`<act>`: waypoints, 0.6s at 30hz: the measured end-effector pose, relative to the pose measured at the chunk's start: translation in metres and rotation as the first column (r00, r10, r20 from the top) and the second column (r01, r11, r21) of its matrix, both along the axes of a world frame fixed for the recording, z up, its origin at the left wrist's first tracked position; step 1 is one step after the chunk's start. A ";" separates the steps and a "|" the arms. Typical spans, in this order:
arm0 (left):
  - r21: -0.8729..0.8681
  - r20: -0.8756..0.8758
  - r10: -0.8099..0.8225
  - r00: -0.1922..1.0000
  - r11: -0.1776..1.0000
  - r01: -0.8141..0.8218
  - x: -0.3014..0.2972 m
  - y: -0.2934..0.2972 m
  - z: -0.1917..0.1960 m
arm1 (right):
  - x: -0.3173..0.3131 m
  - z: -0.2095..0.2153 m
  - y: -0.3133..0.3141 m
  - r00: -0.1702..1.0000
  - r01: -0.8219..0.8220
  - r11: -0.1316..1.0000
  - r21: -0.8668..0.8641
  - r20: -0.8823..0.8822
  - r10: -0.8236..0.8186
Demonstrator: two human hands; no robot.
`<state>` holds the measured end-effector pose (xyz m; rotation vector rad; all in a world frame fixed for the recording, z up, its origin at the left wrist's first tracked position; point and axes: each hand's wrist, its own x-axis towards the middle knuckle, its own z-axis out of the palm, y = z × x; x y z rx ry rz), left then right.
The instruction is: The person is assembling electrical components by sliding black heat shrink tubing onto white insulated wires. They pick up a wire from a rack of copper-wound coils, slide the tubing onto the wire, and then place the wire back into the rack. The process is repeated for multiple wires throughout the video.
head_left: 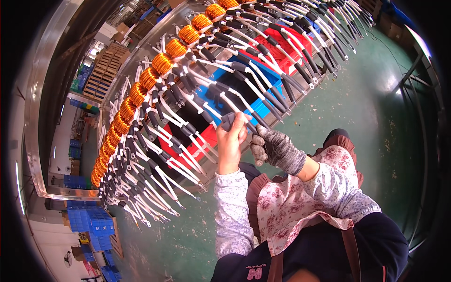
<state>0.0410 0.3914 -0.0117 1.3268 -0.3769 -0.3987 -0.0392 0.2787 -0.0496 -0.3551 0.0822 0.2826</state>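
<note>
My bare left hand is closed round a few short dark grey sleeves, which stick out above its fingers. Just to its right, my right hand, in a grey knit glove, has its fingers closed at the end of a wire lead in a black sleeve. The fingers hide the lead's tip. This lead hangs among many white leads with black sleeves, several ending in metal ring lugs. They come from a long curved row of copper-wound coils on a metal rack.
Under the leads stand a blue crate and a red crate, with another red crate nearer. Lead ends overhang the rack's edge. Green floor lies to the right. Stacked blue crates and wooden pallets are at left.
</note>
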 end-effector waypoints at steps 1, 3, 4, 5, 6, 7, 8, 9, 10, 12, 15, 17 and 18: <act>-0.013 0.016 0.002 1.000 1.000 -0.002 -0.002 -0.001 0.000 | 0.002 -0.004 -0.001 1.000 0.004 1.000 -0.026 0.023 -0.003; -0.038 0.049 0.002 0.999 0.999 -0.001 -0.008 -0.005 0.004 | 0.006 -0.011 -0.007 0.998 0.010 0.999 -0.043 0.059 -0.007; 0.001 0.135 -0.013 0.991 1.000 0.013 -0.008 -0.003 -0.002 | 0.007 -0.015 -0.010 0.997 0.008 0.999 -0.036 0.072 -0.005; -0.003 0.126 -0.001 0.992 1.000 0.001 -0.012 -0.002 0.000 | 0.009 -0.011 -0.012 0.996 0.006 1.000 -0.028 0.085 -0.004; -0.007 0.117 0.011 0.993 1.000 -0.010 -0.019 0.000 0.004 | 0.006 -0.005 -0.012 0.998 0.022 0.999 0.026 0.057 -0.023; -0.011 0.109 0.023 0.994 1.000 -0.022 -0.024 0.002 0.005 | 0.002 0.002 -0.016 0.998 0.060 0.995 0.085 -0.032 -0.058; -0.027 0.071 0.005 0.997 1.000 -0.003 -0.028 0.007 0.003 | -0.001 0.014 -0.019 0.989 0.098 0.985 0.141 -0.120 -0.082; -0.096 0.020 -0.040 0.999 0.995 0.041 -0.033 0.009 0.006 | -0.002 0.019 -0.020 0.973 0.141 0.971 0.194 -0.209 -0.100; -0.081 0.024 -0.039 0.999 0.996 0.041 -0.036 0.010 0.006 | -0.005 0.013 -0.023 0.975 0.120 0.974 0.190 -0.209 -0.079; -0.025 0.069 -0.023 0.997 0.999 0.025 -0.042 0.011 0.008 | -0.023 0.002 -0.033 0.989 -0.056 0.998 -0.042 -0.141 0.050; 0.094 0.167 0.008 0.986 0.995 -0.024 -0.052 0.013 0.009 | -0.054 0.037 -0.020 0.998 -0.007 0.746 -0.666 -0.046 -0.032; 0.154 0.207 -0.003 0.978 0.988 -0.030 -0.063 0.010 0.017 | -0.055 0.025 0.000 0.878 0.453 0.384 -0.805 0.329 -0.349; 0.191 0.203 0.015 0.979 0.980 -0.054 -0.070 0.005 0.021 | -0.057 0.033 -0.006 0.893 0.406 0.288 -0.867 0.309 -0.329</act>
